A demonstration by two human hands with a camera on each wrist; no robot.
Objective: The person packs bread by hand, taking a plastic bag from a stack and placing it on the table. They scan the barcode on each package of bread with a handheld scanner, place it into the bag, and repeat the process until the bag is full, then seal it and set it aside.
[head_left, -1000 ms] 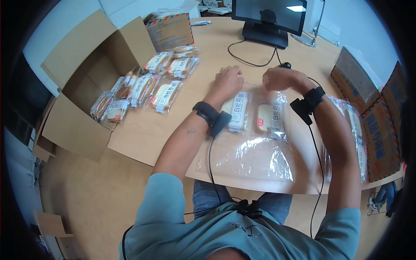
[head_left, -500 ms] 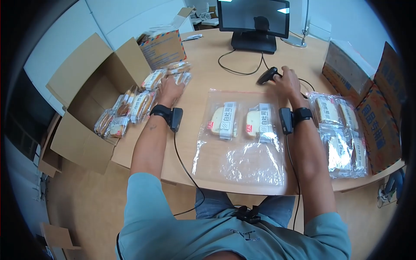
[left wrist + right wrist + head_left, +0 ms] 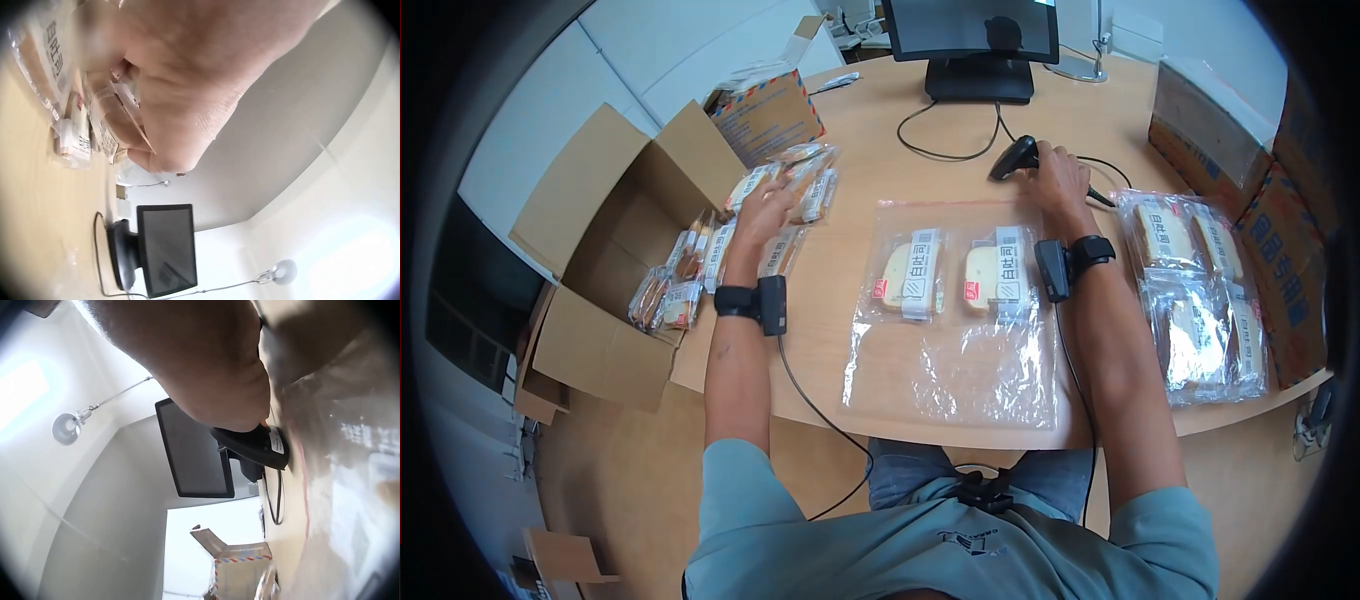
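At the left of the table in the head view, my left hand (image 3: 768, 210) is over a group of wrapped bread slices. Its fingers and thumb pinch a bread packet (image 3: 112, 119), partly hidden by the hand in the left wrist view. My right hand (image 3: 1060, 182) grips a black barcode scanner (image 3: 1015, 158) beyond the top right of the clear bag; the palm hides its handle in the right wrist view. Two packets of sliced bread, a left one (image 3: 908, 275) and a right one (image 3: 994, 275), lie side by side in the large clear plastic bag (image 3: 940, 375) before me.
An open cardboard box (image 3: 605, 345) lies on its side at the left, with several bread packets at its mouth. Another carton (image 3: 770, 120) stands behind. A monitor (image 3: 970, 35) is at the back. Filled clear bags (image 3: 1195, 300) lie by cartons (image 3: 1280, 270) at the right.
My left hand has moved from the top of the clear bag leftward to the bread packets, where it pinches one. My right hand has left the bag's top edge and taken hold of the scanner.
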